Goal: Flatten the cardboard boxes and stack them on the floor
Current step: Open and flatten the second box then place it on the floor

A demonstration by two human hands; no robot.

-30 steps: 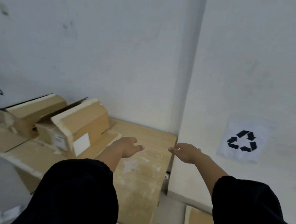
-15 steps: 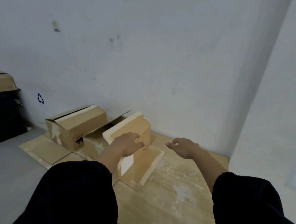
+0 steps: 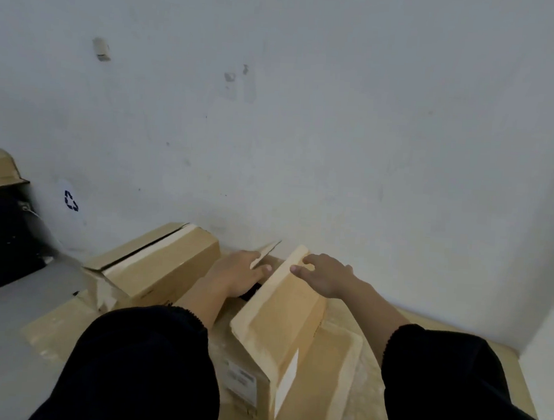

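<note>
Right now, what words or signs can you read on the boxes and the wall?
Recycling sign on the wall: three chasing arrows, no words.
White label on the near box: printed lines, too blurred to read.
White sticker on the same box: nothing readable shows.
Far box: no print I can read.

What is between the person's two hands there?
In the head view, the raised flap of the nearer box stands between the left hand and right hand.
</note>
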